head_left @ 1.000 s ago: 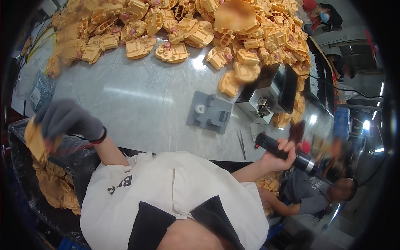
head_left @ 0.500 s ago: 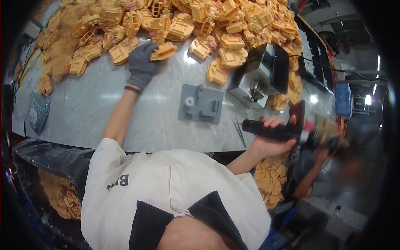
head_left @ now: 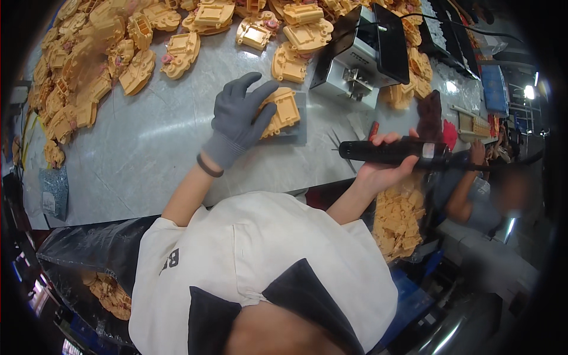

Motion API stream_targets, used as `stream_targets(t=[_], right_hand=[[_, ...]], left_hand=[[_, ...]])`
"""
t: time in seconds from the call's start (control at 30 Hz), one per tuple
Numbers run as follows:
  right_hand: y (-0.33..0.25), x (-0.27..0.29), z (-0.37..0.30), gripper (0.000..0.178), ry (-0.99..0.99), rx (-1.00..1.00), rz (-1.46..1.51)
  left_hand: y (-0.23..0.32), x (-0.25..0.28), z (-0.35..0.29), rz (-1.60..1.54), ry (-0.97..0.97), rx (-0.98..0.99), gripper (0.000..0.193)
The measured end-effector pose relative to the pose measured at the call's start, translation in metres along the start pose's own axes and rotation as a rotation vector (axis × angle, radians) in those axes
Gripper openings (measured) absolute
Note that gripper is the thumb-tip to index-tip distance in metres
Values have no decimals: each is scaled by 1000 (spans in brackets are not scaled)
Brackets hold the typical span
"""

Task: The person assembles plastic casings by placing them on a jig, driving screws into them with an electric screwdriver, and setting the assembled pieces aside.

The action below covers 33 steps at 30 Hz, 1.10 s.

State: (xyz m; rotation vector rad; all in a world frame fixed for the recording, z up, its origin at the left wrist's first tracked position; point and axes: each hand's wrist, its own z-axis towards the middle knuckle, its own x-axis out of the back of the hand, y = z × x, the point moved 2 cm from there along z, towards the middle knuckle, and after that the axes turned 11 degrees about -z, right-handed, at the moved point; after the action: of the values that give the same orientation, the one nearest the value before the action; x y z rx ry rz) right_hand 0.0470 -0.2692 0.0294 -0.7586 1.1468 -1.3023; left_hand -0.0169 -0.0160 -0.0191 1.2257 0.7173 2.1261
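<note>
My left hand (head_left: 239, 118), in a grey glove, grips the left edge of a yellow plastic housing (head_left: 285, 113) between thumb and fingers, with the forefinger stretched out above it. The housing lies over a grey fixture block (head_left: 301, 131), covering most of it; whether it is fully seated I cannot tell. Bare, my right hand (head_left: 384, 168) is wrapped round a black electric screwdriver (head_left: 384, 152), held level to the right of the fixture with its thin tip to the left. A cable leaves its right end.
Many yellow housings (head_left: 207, 16) are heaped along the table's far side. Beyond the fixture stands a silver-and-black screw feeder (head_left: 352, 68). Tweezers (head_left: 343, 155) lie near the screwdriver. A bag of small parts (head_left: 54, 192) sits at far left. A co-worker (head_left: 482, 201) is at right.
My left hand has brought a housing from the heap rightward and nearer, onto the fixture. My right hand keeps the screwdriver, now steadier and slightly higher in view. The whole view has shifted.
</note>
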Motion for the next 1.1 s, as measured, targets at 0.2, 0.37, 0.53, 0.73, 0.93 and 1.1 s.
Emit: stream_targets(t=[0.2,0.37,0.53,0.73,0.93,1.1], right_hand=[[3,5,-2,69,22,-10,59],[-4,-1,13,73,22,85,23],[-26,-12,42,79,6,305,16],[-21,-40,84,80,-26,284,-54],[0,-72,97,30,-69,204,145],[-5,-77,88,18,-48,170,-45]], left_hand=[[11,2,8,-30,-204,-124,54],[2,0,7,-105,-349,-170,64],[14,4,3,-53,-352,-249,68],[4,7,12,-59,-451,-193,71],[-13,-3,-15,-248,-337,42,70],[-12,-13,-34,-119,-183,24,74]])
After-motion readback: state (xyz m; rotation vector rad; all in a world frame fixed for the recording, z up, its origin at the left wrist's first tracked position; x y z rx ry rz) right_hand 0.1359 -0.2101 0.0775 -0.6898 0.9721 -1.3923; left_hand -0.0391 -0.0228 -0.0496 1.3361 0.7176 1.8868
